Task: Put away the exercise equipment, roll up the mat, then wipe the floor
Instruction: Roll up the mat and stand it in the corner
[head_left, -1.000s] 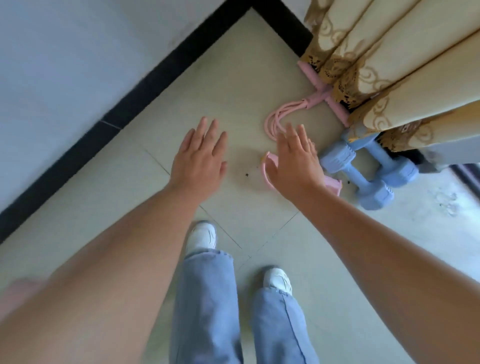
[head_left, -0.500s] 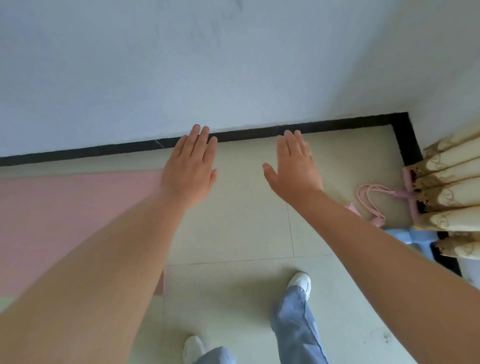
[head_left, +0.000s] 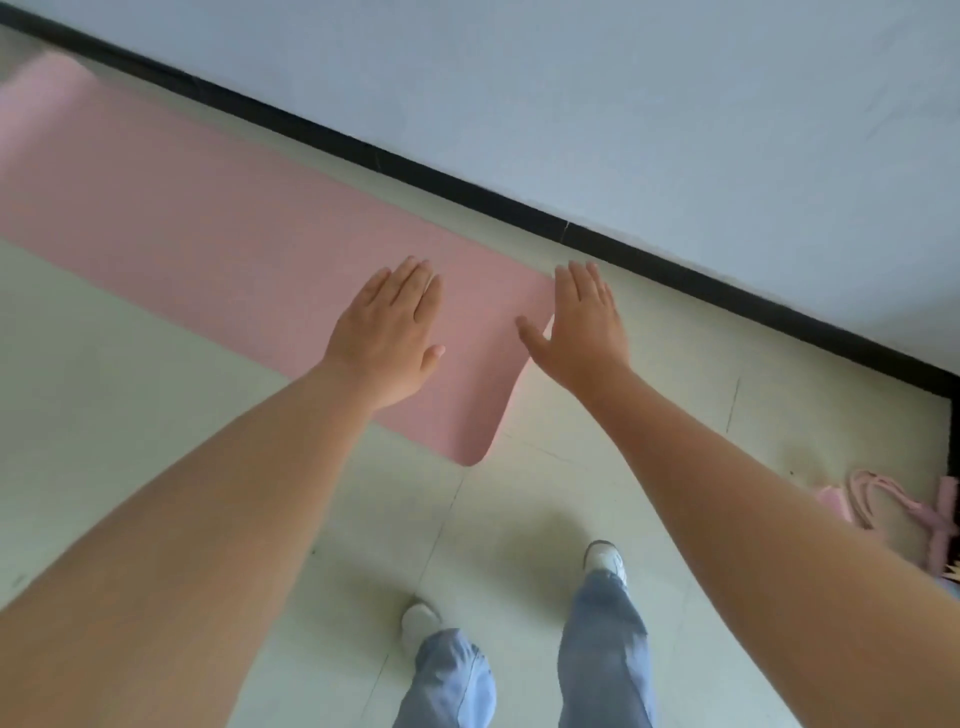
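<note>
Hands: left hand (head_left: 384, 332) and right hand (head_left: 582, 327) both flat, fingers straight, holding nothing
Changed: I've swung away from the pink pedal puller (head_left: 898, 512); pink yoga mat (head_left: 218, 244) now lies unrolled below
Means: equipment's parked, rolling's next I reckon

Mat (head_left: 208, 228) far end blurred, cropped

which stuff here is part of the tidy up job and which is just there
Part of the job:
pink mat, lying flat and unrolled
pink exercise gear on the floor by the corner
floor, to be wiped
left hand and right hand, both empty

Just there:
wall
black skirting
</note>
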